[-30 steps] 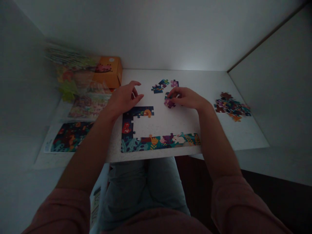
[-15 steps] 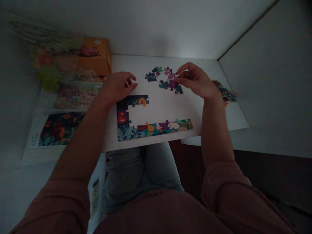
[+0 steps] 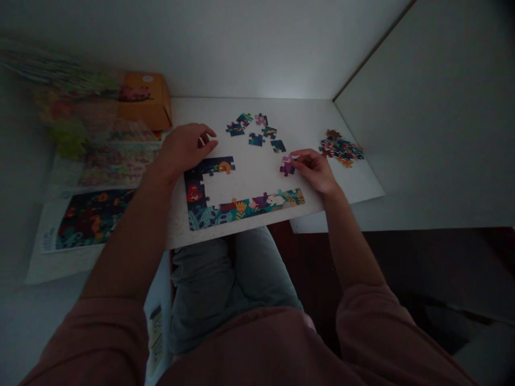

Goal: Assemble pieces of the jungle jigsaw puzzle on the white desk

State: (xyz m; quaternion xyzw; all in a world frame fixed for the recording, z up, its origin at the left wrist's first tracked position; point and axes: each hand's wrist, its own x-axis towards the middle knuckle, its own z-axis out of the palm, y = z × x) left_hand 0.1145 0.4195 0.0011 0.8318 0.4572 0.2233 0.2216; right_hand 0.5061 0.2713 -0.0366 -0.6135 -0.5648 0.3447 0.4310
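Note:
Between the thumb and fingers of my right hand point(image 3: 316, 169) is a purple puzzle piece point(image 3: 287, 165), held above the right end of the joined puzzle strip. My left hand point(image 3: 187, 147) hovers or rests at the upper left corner of the joined puzzle border point(image 3: 197, 217), thumb and fingers apart, nothing between them. That border runs along the top left, the left side and the bottom, with a fox-red figure, a snail and a white rabbit on it. Several loose puzzle pieces point(image 3: 256, 139) lie on the white table behind the border.
A pile of puzzle pieces point(image 3: 341, 147) lies at the right of the table point(image 3: 241, 230). An orange box point(image 3: 147, 102) stands at the back left, beside clear plastic packaging point(image 3: 96, 134). A printed picture sheet point(image 3: 92, 217) lies left of my forearm. Walls stand behind and right.
My right hand has drawn the purple piece away from the loose pieces, toward me and the border's right end. My left hand stays near the border's corner. The view has shifted right.

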